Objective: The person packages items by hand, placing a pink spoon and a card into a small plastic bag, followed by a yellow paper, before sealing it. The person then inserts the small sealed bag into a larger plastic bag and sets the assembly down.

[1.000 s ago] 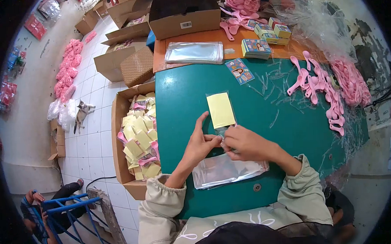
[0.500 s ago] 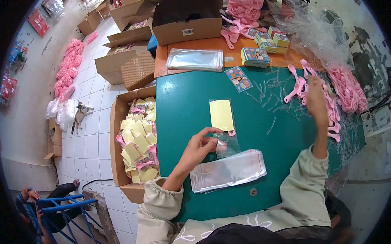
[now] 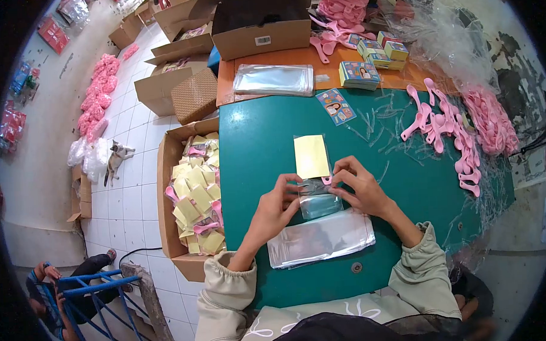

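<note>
A clear plastic bag (image 3: 320, 206) lies on the green table, with a pale yellow card (image 3: 311, 157) and a pink spoon (image 3: 327, 180) in its upper part. My left hand (image 3: 278, 207) pinches the bag's left edge below the card. At the right edge, my right hand (image 3: 359, 187) has its fingers closed on the bag near the spoon. Just below both hands is a stack of empty clear bags (image 3: 321, 238).
Pink spoons (image 3: 440, 124) and plastic strips lie at the right. A carton (image 3: 168, 204) of filled packets stands left of the table. Card stacks (image 3: 358, 75), more bags (image 3: 273, 80) and an open box (image 3: 262, 38) are at the back. A person (image 3: 46, 298) is at lower left.
My right hand has moved from the spoon pile at the right to the bag's right edge. The left hand has stayed by the bag's left side.
</note>
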`<state>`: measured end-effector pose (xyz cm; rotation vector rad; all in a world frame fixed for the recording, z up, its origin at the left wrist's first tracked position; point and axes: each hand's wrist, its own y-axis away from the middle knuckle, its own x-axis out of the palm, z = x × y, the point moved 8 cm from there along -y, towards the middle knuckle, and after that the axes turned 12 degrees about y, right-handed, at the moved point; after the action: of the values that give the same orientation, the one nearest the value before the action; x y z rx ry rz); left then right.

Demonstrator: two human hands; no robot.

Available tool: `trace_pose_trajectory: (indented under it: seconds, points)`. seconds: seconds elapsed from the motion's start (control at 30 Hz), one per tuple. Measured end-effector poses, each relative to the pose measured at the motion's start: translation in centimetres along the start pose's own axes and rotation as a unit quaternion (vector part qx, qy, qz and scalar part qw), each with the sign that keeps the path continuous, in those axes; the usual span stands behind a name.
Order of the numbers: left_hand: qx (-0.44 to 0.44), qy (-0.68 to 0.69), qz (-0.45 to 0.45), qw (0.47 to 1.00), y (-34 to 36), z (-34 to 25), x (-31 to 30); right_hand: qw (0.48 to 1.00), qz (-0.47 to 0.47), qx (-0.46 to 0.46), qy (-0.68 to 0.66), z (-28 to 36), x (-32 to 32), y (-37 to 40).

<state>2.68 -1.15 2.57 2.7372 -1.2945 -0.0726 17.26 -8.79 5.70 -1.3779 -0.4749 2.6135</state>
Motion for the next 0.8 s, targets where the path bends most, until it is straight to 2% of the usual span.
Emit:
trace_pose_trajectory:
  seconds: [0.07,0.17,0.27,0.37,0.47,0.7,0.8]
  points:
    - [0.035,-0.036,0.003,0.999,-0.5,0.0,0.2,1.0,0.004,0.007,-0.023,-0.2,0.0,-0.1]
    - [0.061,-0.054,-0.01,0.997,-0.7,0.3,0.3,0.983,0.063,0.126,-0.122,-1.7,0.5,0.2]
    - [0.065,-0.077,-0.028,0.994,-0.7,0.1,0.5,0.935,0.107,0.23,-0.247,-4.3,2.7,1.1]
    - [0.081,-0.086,-0.047,0.992,-0.9,-0.1,0.6,0.866,0.114,0.312,-0.373,-3.9,3.5,1.4]
    - [0.085,-0.087,-0.061,0.991,-1.2,0.4,0.4,0.873,0.05,0.316,-0.369,-4.6,3.6,1.6]
    - [0.0,-0.007,-0.094,0.996,-1.5,1.7,0.0,0.866,0.012,0.336,-0.37,-4.9,3.8,1.6]
    - [0.017,-0.022,-0.081,0.996,-1.5,1.7,0.2,0.867,-0.003,0.346,-0.358,-4.7,3.5,1.6]
